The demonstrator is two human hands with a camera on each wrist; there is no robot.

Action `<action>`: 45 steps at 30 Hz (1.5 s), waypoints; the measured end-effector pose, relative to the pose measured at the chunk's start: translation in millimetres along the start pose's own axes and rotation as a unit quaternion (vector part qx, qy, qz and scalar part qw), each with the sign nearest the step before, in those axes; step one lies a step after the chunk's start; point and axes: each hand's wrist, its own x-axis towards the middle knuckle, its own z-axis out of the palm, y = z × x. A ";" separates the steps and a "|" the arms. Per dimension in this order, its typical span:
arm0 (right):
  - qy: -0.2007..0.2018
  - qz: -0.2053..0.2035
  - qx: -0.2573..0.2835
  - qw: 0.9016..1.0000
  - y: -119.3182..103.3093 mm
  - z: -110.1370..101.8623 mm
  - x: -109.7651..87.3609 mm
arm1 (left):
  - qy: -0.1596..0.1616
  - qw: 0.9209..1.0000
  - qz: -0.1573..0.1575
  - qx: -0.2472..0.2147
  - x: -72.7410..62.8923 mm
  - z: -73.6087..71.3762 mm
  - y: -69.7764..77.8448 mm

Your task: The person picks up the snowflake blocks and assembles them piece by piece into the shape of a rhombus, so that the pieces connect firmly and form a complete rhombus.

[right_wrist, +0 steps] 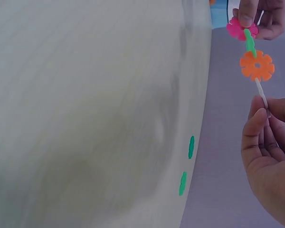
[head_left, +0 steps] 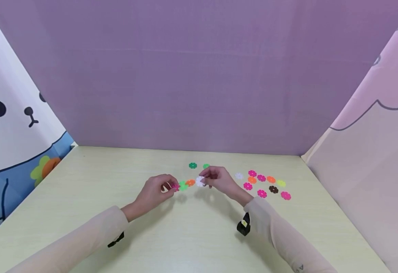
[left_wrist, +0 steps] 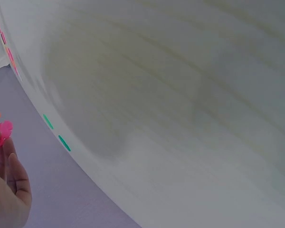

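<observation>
Two sleeved forearms, the left sleeve (head_left: 72, 239) and the right sleeve (head_left: 284, 235), enter from the near edge and converge across the tabletop (head_left: 171, 242), each with a black device at the wrist. The hands meet near the middle, a short gap apart, holding between them a chain of four notched, flower-shaped discs just above the surface. The left hand (head_left: 154, 191), thumb opposed to curled fingers, pinches the pink end disc (right_wrist: 242, 29). The right hand (head_left: 222, 182), wrist angled inward, pinches the white end disc (head_left: 200, 181). Between these ends, the light-green disc (head_left: 183, 185) adjoins the pink and the orange disc (right_wrist: 257, 71) adjoins the white; in the right wrist view, the orange disc shows its face while the light-green and white discs appear edge-on. To the right of the right hand lie loose discs in pink, orange, white, yellow and brown. Beyond the hands lie a dark-green disc (head_left: 192, 165) and a second light-green disc (head_left: 205, 166). A purple backdrop (head_left: 192, 87) rises behind the tabletop.
</observation>
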 end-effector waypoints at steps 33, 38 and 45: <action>-0.024 0.000 0.009 1.000 -5.8 3.2 -2.6 | -0.011 0.999 0.011 -0.033 -0.8 4.0 -2.3; -0.027 -0.009 0.007 1.000 -6.2 6.0 -3.2 | -0.021 0.998 0.006 -0.058 -1.1 3.7 -1.3; -0.020 -0.002 0.004 1.000 -6.6 8.2 -3.5 | -0.020 0.994 -0.020 -0.109 -0.3 5.2 -1.6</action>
